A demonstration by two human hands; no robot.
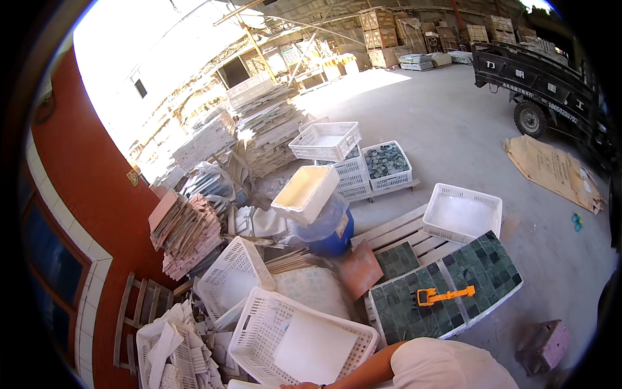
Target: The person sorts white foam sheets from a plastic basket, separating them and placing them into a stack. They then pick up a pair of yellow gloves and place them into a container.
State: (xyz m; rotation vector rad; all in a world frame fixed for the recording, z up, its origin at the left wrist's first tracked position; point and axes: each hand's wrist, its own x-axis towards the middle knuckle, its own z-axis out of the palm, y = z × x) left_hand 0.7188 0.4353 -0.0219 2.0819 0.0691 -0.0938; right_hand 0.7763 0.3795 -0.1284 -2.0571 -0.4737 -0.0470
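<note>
My left arm, in a white sleeve, reaches left along the lower edge. A band circles the wrist. My left hand [297, 386] is at the near rim of a white plastic crate [259, 353]; the picture's edge cuts off most of its fingers, so its grip cannot be told. A flat white sheet or panel [314, 347] lies inside that crate. My right hand is out of view. To the right, dark green mosaic tiles [405, 314] cover a low surface in two sections. An orange toy-like excavator [447, 295] rests across the tiles.
A blue barrel [334, 238] bears a cream foam box [306, 192]. White crates [463, 211] stand around, one holding green pieces [387, 160]. Stone slabs [184, 233] are stacked left. A purplish stool [544, 347] stands right; a black cargo vehicle [528, 78] stands behind flattened cardboard [554, 172].
</note>
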